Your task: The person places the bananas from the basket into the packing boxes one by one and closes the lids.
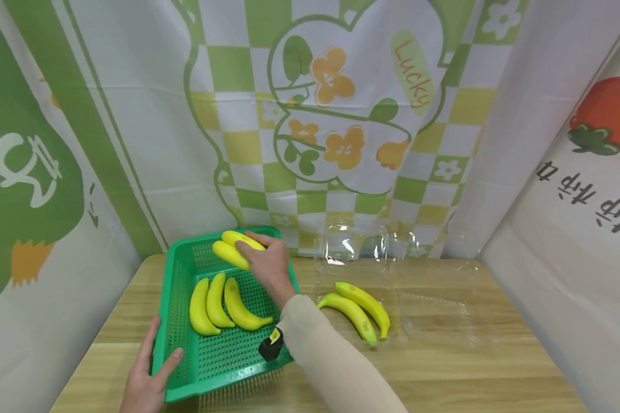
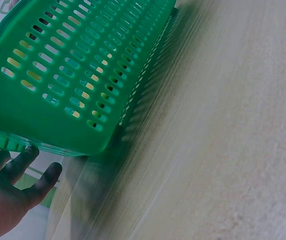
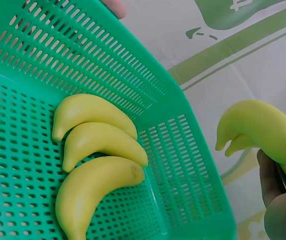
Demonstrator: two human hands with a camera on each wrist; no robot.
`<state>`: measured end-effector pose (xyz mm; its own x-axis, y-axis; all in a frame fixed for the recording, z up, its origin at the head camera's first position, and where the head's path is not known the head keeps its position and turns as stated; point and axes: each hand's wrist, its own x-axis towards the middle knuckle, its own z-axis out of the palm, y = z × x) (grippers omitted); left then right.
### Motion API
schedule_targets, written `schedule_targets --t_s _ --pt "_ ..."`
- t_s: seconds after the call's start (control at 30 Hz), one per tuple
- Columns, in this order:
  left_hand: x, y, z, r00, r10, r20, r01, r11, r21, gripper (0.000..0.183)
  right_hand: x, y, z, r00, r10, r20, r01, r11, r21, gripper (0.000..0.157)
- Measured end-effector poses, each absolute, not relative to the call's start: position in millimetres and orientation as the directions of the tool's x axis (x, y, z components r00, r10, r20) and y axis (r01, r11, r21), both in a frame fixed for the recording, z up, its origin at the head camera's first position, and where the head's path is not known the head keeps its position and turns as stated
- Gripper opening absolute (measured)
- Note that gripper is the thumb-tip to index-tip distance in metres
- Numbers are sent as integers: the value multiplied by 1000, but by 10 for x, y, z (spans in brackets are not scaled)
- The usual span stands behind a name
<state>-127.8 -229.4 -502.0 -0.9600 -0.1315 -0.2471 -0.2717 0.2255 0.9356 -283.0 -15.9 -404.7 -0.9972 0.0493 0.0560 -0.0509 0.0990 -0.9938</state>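
My right hand (image 1: 270, 261) grips two yellow bananas (image 1: 232, 256) over the back part of a green plastic basket (image 1: 227, 373). In the right wrist view the held bananas (image 3: 263, 125) hang beyond the basket's rim, fingers partly out of frame. Three more bananas (image 1: 206, 307) lie side by side on the basket's perforated floor. At the basket's near left corner, my left hand (image 1: 147, 373) holds the rim, its thumb on the inner side and fingers outside. The left wrist view shows this hand (image 2: 12, 190) by the rim, below the slotted wall (image 2: 62, 65).
Right of the basket, two bananas (image 1: 359, 307) lie in a clear plastic clamshell box (image 1: 361, 246), whose see-through lid (image 1: 439, 304) spreads to the right on the wooden table (image 1: 418, 373). A printed curtain (image 1: 299, 115) hangs behind. A small black device (image 1: 271, 346) sits at my right wrist.
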Motion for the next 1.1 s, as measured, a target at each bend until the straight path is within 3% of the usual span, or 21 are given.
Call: schedule_targets --t_s 0.53,1.1 --pt "-1258 -2310 -5043 -974 -131 -187 -212 223 951 91 -2779 161 -3946 -995 68 70 -64 80 -995 36" --pt "-1273 -2299 -5001 -957 -135 -258 -284 235 930 92 -2680 602 -3950 -981 159 112 -94 119 -988 38"
